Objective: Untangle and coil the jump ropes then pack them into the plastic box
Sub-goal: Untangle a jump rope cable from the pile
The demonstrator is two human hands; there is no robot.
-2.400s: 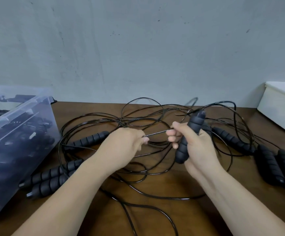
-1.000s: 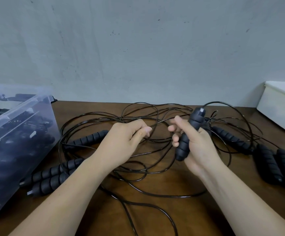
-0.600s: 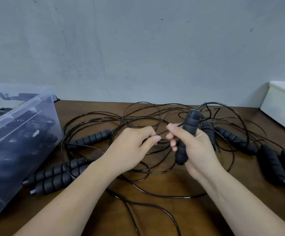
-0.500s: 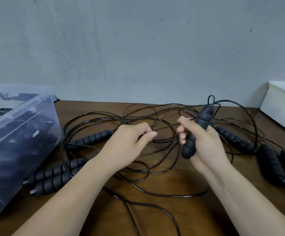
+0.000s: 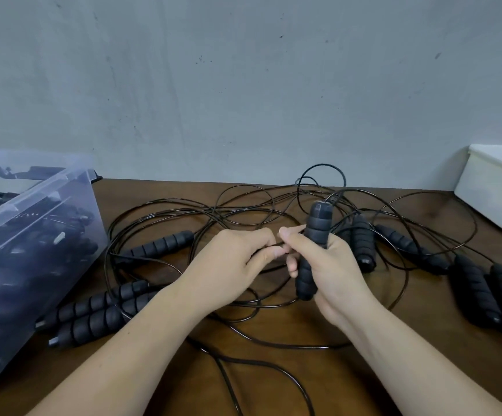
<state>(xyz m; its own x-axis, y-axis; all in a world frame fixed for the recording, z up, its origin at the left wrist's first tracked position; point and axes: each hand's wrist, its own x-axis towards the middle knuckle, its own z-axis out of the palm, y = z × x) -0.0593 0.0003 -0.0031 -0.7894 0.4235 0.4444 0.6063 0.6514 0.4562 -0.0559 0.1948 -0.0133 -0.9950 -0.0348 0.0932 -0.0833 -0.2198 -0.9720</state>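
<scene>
**Head view: both hands busy on one rope above the tangle**

Right in the middle, the right hand's fingers (image 5: pixel 292 239) are curled tight round a black foam handle (image 5: pixel 315 244). It is held nearly upright, cap end up, with the thin cord running out of its top. The right hand (image 5: pixel 336 277) has it lifted clear of the worktop (image 5: pixel 303 382).

Just beside it, almost knuckle to knuckle, the left hand (image 5: pixel 228 268) is curled too. Its thumb and forefinger pinch a thin black cord (image 5: pixel 277 244) in the small gap between the two hands. Whether that cord belongs to the held handle, I cannot tell.

Under and around both hands, the jump ropes (image 5: pixel 165 202) sprawl in loose, overlapping loops across the brown wood, one loop arching up at the back.

Out to the left lies a single handle (image 5: pixel 159 246), and nearer the front a pair of handles (image 5: pixel 93 313) side by side. To the right, one handle (image 5: pixel 362 241) sits just behind the right hand and another (image 5: pixel 408 249) angles away. Two fat handles (image 5: pixel 490 292) lie together near the edge.

Far left stands the clear plastic box (image 5: pixel 48 190), with dark ropes and handles already piled inside. Far right, a white bin (image 5: pixel 496 190) sits against the grey wall (image 5: pixel 243 85).
</scene>
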